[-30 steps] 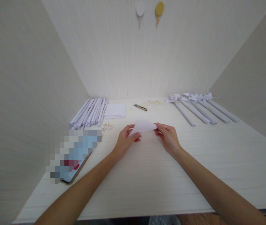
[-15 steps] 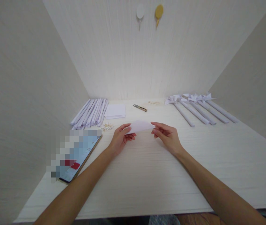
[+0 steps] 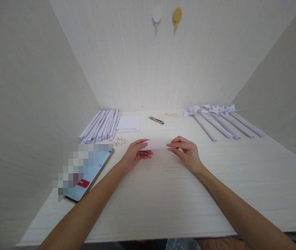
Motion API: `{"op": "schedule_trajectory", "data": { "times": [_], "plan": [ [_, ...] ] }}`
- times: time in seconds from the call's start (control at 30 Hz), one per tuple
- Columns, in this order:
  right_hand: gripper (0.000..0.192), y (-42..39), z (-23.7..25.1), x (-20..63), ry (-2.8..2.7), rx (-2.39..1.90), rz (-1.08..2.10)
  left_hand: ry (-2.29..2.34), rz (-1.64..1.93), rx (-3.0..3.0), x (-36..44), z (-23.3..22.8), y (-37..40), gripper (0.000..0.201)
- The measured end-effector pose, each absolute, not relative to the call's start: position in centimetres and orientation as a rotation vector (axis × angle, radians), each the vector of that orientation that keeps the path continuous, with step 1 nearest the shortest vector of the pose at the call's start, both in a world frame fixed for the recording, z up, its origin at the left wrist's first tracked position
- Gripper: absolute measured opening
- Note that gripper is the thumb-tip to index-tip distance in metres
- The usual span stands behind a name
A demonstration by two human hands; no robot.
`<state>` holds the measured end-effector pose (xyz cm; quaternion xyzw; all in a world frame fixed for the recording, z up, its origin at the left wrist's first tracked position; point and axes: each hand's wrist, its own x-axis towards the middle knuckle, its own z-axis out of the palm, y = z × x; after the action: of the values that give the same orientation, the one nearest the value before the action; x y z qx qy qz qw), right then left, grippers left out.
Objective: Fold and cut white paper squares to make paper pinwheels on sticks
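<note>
A small sheet of white paper (image 3: 156,144) is held level between my two hands, above the table. My left hand (image 3: 137,151) pinches its left end, thumb on top and the other fingers curled beneath. At the opposite end, the thumb and forefinger of my right hand (image 3: 186,149) grip the paper's edge. Beyond my left hand lies a small stack of white paper squares (image 3: 128,123). Thread snips (image 3: 156,120) rest on the table past the held paper.
Rolled white paper sticks (image 3: 101,125) are piled at the back left. At the back right lie several paper sticks with folded tops (image 3: 227,119). A phone (image 3: 92,177) is beside my left forearm. Small pale bits (image 3: 120,140) lie near it; others (image 3: 171,114) lie by the wall.
My right fingers have closed in on the paper's right end and shifted slightly left. The sheet, bowed upward before, now looks flatter and narrower. My left hand keeps nearly the same place.
</note>
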<state>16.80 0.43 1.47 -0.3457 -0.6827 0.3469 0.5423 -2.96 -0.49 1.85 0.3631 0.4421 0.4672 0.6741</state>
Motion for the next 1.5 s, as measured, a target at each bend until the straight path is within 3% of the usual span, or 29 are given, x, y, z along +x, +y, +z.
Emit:
{"op": "schedule_trajectory", "data": {
  "times": [0.23,0.53,0.93,1.17,1.5],
  "plan": [
    [0.011,0.6,1.0,16.5,-1.352,-0.827,0.925,1.022,1.234,0.963,-2.7,1.4,-0.6,0.034],
    [0.009,0.7,0.6,16.1,-1.251,-0.832,1.034,1.116,1.460,1.041,-2.8,0.9,-0.2,0.025],
    [0.015,0.6,0.4,16.0,-1.262,-1.061,0.708,1.123,1.453,1.024,-2.2,0.3,-0.2,0.023],
    [0.013,0.9,0.1,15.5,-1.049,-0.971,1.108,1.152,1.488,0.919,-2.2,0.3,-0.2,0.021],
    [0.024,0.5,0.6,15.0,-0.968,-0.878,1.388,1.087,1.490,0.837,-2.2,0.3,-0.2,0.020]
  ]
}}
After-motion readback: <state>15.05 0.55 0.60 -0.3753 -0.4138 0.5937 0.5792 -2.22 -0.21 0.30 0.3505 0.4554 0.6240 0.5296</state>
